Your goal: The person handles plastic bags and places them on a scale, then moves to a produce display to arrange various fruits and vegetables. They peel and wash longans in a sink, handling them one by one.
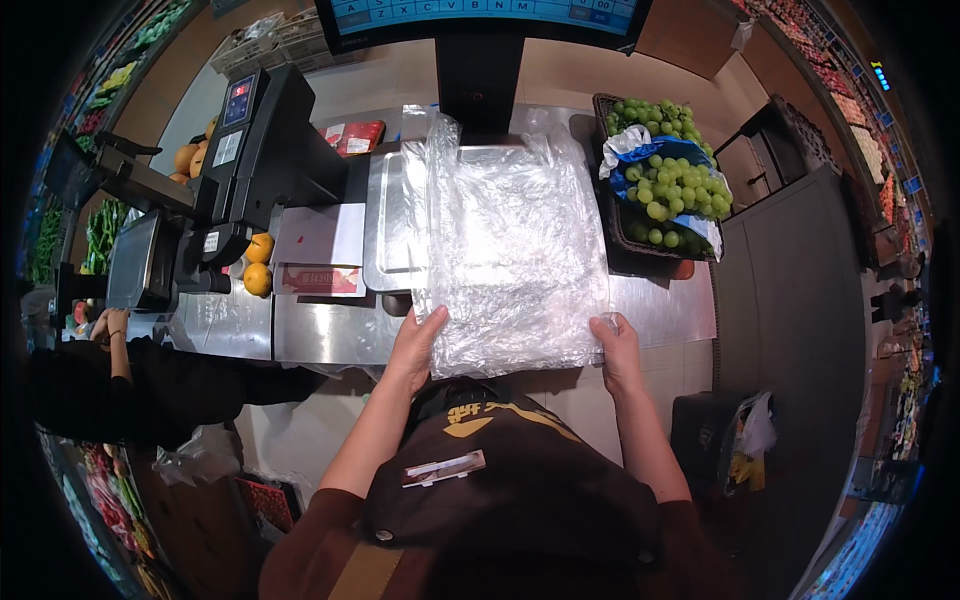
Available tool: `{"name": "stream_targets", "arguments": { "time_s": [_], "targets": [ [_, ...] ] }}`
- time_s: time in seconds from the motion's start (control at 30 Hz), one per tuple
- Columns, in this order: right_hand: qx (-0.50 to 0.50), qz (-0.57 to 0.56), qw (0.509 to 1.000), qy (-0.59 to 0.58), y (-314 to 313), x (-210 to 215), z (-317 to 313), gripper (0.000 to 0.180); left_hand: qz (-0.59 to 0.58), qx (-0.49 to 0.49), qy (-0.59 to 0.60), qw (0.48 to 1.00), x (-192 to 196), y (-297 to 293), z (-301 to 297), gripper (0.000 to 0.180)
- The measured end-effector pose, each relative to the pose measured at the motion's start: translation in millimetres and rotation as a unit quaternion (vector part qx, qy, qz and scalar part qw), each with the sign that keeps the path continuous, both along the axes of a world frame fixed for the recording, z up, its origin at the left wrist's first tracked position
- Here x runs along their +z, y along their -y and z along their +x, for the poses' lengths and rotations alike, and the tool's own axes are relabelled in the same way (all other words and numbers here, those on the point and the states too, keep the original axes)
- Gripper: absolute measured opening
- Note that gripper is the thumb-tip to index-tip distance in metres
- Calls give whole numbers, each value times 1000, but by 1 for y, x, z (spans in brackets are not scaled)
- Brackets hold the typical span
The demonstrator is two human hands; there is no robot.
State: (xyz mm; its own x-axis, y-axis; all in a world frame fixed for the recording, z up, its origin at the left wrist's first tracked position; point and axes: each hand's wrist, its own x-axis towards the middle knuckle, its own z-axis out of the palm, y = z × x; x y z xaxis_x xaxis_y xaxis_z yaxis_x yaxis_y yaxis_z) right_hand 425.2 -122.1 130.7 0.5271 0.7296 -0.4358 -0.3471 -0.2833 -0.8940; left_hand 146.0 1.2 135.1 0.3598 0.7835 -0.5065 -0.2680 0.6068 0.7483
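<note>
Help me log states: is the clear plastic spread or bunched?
Spread, though crinkled: the clear plastic reaches broadly from left hand to right hand, covering part of the metal tray.

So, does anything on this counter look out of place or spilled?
No spill that I can see. Two orange fruits sit beside the black machine, not in a basket, which looks slightly odd. The crumpled clear plastic, held by the left hand and right hand, hides much of the metal tray, so it looks untidy.
</note>
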Motion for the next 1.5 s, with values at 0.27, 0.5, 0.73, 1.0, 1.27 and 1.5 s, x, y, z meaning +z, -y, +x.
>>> {"name": "stream_targets", "arguments": {
  "time_s": [0.27,0.5,0.73,1.0,1.27,1.5],
  "targets": [
    [-60,141,932,-328,45,22,5,42,-103,-1,28,994,-10,51,7,34],
    [85,100,901,-414,55,9,-24,58,-77,103,99,987,-11,114,77,42],
    [39,22,975,-218,52,-16,-5,41,-109,100,94,985,-13,150,95,46],
    [138,2,990,-4,114,-33,120,41,-107,226,224,942,-55,144,71,39],
    [172,15,985,-14,121,-6,171,49,-117,223,112,961,-60,157,56,47],
    [357,37,885,297,93,102,136,28,124,190,-301,926,-46,136,27,73]
  ]
}}
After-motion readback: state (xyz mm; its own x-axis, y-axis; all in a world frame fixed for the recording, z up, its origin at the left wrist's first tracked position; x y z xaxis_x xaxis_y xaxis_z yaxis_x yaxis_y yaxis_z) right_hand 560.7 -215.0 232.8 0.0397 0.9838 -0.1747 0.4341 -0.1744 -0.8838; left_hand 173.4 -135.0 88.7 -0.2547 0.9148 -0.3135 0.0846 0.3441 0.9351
